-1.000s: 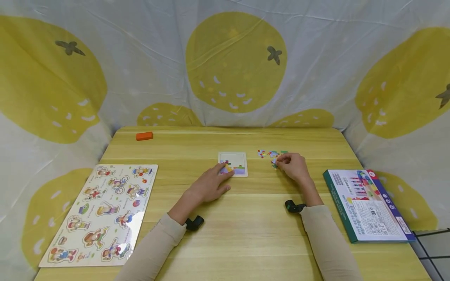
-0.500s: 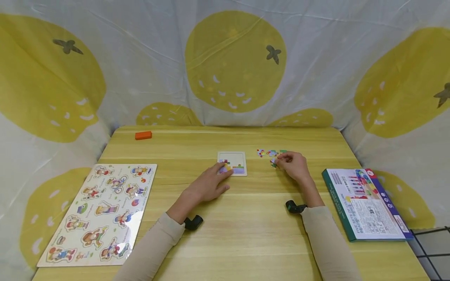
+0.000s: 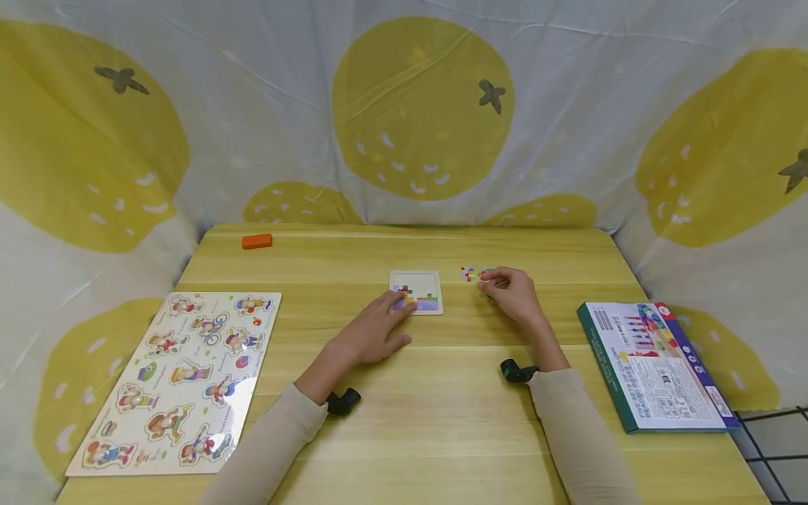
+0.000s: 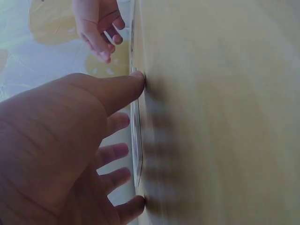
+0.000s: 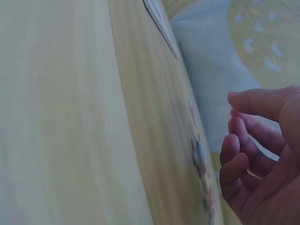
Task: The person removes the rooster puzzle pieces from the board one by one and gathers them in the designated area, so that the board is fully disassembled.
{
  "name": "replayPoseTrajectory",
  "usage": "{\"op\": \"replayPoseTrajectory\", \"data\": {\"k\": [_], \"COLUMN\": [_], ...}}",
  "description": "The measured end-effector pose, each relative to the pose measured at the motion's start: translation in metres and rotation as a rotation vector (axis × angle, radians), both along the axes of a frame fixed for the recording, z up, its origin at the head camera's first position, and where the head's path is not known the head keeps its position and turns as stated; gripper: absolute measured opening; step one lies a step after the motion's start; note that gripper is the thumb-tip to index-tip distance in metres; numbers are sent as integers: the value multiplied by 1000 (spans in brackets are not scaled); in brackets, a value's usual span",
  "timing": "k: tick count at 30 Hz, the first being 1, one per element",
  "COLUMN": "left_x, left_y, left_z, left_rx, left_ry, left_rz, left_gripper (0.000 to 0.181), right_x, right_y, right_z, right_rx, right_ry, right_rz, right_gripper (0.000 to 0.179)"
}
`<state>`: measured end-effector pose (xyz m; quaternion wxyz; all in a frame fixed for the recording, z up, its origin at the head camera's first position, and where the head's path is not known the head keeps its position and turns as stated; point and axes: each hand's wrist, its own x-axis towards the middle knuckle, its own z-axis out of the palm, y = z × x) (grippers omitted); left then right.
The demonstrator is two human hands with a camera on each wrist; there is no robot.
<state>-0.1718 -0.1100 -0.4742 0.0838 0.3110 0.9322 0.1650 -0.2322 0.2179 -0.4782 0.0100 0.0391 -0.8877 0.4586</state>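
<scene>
My left hand (image 3: pixel 374 330) rests with spread, fairly straight fingers on the left part of a small square jigsaw tray (image 3: pixel 415 274). Coloured pieces fill the lower part of the tray, some hidden by the fingers. In the left wrist view, the left thumb (image 4: pixel 124 91) touches the tabletop. My right hand (image 3: pixel 514 294) hovers above several loose jigsaw pieces (image 3: pixel 467 273), which it partly covers. In the right wrist view its fingers (image 5: pixel 232 171) are loosely curled, the thumb near the index finger, with no piece visible between them.
A large picture board (image 3: pixel 183 379) with cartoon figures lies at the left. A boxed set (image 3: pixel 659 368) lies at the right edge. An orange block (image 3: pixel 257 241) sits at the back left. A fruit-print curtain (image 3: pixel 423 105) surrounds the wooden table (image 3: pixel 429 421).
My right hand has moved left and slightly up, away from the piece it touched, and now covers other loose pieces. The left hand has stayed on the tray.
</scene>
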Motion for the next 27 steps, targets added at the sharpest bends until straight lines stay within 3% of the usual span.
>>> {"op": "replayPoseTrajectory", "data": {"k": [8, 17, 27], "left_x": [9, 10, 11], "left_y": [-3, -2, -2], "left_z": [6, 4, 4], "left_rx": [-54, -98, -76], "left_ry": [-33, -17, -11], "left_rz": [-65, -64, -84], "left_gripper": [73, 74, 73], "right_x": [-5, -12, -13], "right_y": [-30, -71, -99], "right_z": [-1, -1, -6], "right_rx": [-57, -101, -89], "right_ry": [-20, -43, -58], "right_rz": [65, 163, 242], "right_gripper": [24, 24, 27]}}
